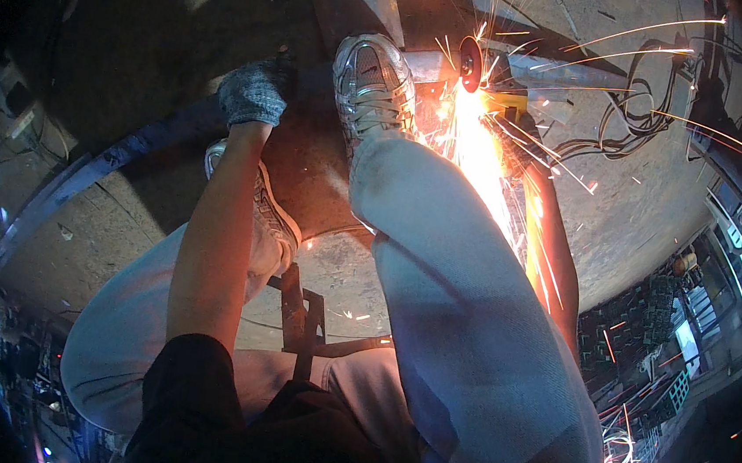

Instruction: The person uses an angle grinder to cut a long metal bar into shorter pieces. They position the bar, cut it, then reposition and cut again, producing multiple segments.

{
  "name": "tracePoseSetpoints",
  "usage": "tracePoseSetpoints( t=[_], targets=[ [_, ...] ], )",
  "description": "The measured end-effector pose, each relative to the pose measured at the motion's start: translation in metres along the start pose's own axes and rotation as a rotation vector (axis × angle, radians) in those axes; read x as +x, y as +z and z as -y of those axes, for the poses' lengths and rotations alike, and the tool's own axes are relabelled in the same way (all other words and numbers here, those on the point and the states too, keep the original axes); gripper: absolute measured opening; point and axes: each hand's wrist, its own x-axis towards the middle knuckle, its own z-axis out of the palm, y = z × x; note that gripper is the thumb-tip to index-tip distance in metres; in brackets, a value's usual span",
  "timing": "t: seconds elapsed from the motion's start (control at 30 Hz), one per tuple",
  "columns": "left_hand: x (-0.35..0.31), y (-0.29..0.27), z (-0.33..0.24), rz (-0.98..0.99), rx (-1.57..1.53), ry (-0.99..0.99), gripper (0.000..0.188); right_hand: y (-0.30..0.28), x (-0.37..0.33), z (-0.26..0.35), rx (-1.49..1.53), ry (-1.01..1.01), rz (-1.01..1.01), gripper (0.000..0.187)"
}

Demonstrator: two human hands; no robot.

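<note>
- Nearest the camera, your dark shirt (300,433) fills the bottom, above your pale trousers (467,346).
- At left, a long metal bar (117,155) runs across the floor.
- Your gloved left hand (258,91) is just beside it, fingers curled; you can't tell whether they grip anything.
- Of your 2 shoes, the right shoe (375,82) points up between your hands.
- Next, 1 angle grinder (512,103), its disc (470,64) at the bar, throws bright sparks (472,134).
- Your right hand (531,135) grips the grinder's body, partly lost in shadow and glare.
- Beyond, cables (603,149) lie looped.

Left hand (255,91): glove (250,102) is mottled grey | right hand (528,134): grinder (509,102) is yellow, disc (470,64) beyond dark red, sparks (474,139) beside white-orange
</note>
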Motion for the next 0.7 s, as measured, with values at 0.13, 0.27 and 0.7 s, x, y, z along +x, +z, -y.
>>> tracePoseSetpoints(
  t=[0.13, 0.27, 0.7],
  targets=[
    [-0.001, 0.0, 0.002, 0.031, 0.037, 0.044, 0.052, 0.002, 0.016, -0.01, -0.189, -0.046, -0.068, 0.039],
    [-0.006, -0.01, 0.0, 0.009, -0.022, 0.066, 0.051, -0.001, 0.013, -0.011, -0.211, 0.069, -0.017, 0.039],
    [-0.014, -0.017, -0.011, -0.009, 0.056, 0.067, 0.043, 0.003, 0.0, -0.005, 0.198, 0.25, -0.069, 0.046]
  ],
)
